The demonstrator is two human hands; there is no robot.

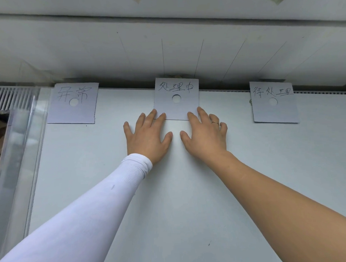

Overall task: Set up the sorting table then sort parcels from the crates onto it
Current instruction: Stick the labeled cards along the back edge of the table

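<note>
Both hands flat, fingers straight, nothing held: left hand (146, 136) and right hand (205, 133) press the middle label card (176, 99) at the desk's (171, 200) 12 o'clock edge. Risk: uneven pressure could skew it, or slide it off. No parcels visible.

Worktop (191, 199): three cards in a row along its far edge, left card (72, 103), middle card (176, 99), right card (274, 102), well apart. Left hand (146, 140) and right hand (205, 137) side by side on the worktop, fingertips on the middle card's near edge. Clear bin (20, 157) at the worktop's left; wall (164, 48) behind.
</note>
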